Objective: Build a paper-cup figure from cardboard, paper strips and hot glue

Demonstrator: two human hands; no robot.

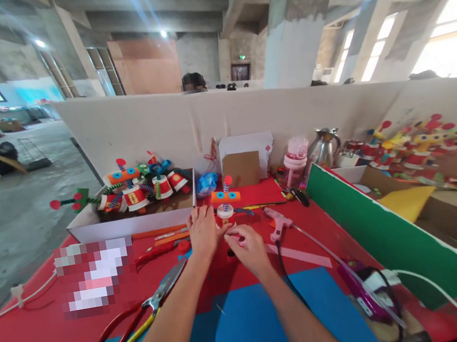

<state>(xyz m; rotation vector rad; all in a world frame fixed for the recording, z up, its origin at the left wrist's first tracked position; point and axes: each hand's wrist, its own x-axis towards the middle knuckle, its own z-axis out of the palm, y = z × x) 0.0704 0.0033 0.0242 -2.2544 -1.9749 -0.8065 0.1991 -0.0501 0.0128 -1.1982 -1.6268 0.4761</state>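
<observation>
A small paper-cup figure stands upright on the red tabletop. Its head is an orange tube with blue eyes and a red disc on top, and a coiled blue arm sticks out to the right. My left hand is closed against the cup's left side, steadying it. Fingers of my right hand are pinched together at the lower front of the cup; whatever lies between them is too small to make out. Both hands hide the cup's lower part. Just right of my hands lies a pink glue gun.
Large scissors lie left of my forearms, partly on blue sheets. A white box of similar figures stands at the back left. On the right are a green-sided box and a purple power strip with cables.
</observation>
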